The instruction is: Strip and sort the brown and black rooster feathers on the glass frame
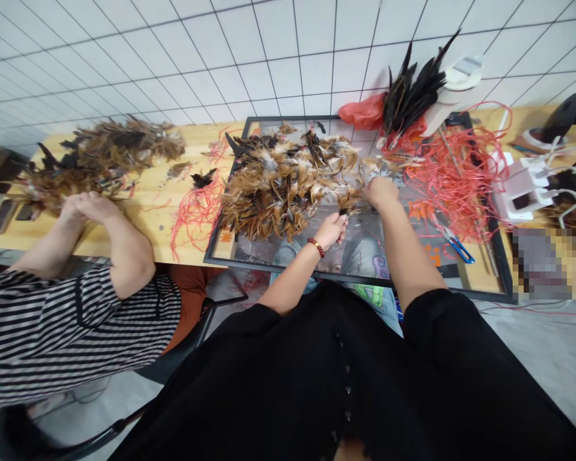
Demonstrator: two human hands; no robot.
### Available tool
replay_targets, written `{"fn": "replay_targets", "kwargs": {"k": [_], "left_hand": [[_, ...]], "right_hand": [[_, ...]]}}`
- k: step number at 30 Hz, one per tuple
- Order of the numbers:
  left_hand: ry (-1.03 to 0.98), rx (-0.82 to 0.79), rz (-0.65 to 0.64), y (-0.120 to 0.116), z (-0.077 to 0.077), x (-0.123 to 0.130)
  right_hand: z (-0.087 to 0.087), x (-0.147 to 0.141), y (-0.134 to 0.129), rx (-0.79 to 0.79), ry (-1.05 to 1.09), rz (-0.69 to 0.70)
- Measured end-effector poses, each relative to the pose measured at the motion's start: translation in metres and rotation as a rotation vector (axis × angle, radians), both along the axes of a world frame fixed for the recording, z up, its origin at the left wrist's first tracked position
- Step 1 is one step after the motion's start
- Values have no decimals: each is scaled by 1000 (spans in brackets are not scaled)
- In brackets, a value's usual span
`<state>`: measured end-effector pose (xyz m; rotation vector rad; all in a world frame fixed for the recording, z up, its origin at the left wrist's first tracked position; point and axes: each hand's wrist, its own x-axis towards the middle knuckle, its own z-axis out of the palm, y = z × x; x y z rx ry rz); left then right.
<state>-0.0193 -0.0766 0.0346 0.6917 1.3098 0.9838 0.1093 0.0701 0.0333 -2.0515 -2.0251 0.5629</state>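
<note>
Feathers (pixel 278 186) (brown heap), left hand (pixel 331 229), right hand (pixel 381 191) picking

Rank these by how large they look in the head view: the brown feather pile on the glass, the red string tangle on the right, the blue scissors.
1. Feather pile, largest.
2. String tangle, a little smaller; its loose edges make this close.
3. Scissors, clearly smallest.

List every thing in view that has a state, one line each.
left hand: closed on brown feathers
right hand: pressed onto feathers, grip unclear
feather pile: loose heap on the glass panel
red strings: tangled
blue scissors: lying on the panel
co-worker's hands: resting at a second feather heap
</note>
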Motion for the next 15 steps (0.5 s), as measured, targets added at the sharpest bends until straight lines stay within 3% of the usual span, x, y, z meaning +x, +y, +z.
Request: {"fn": "replay_targets", "kwargs": {"k": [2, 5, 8, 10, 15], "left_hand": [[-1, -3, 20, 0, 1, 1], [-26, -12, 74, 1, 2, 2], [-48, -7, 136, 1, 3, 5], [-47, -5, 175, 1, 3, 7], [-61, -17, 200, 2, 2, 9]], "right_hand": [[2, 3, -11, 57, 88, 8], [1, 9, -40, 176, 501, -18], [-5, 10, -71, 27, 1025, -87], [-8, 7, -87, -102, 1261, -132], [-13, -1, -104, -206, 1379, -151]]}}
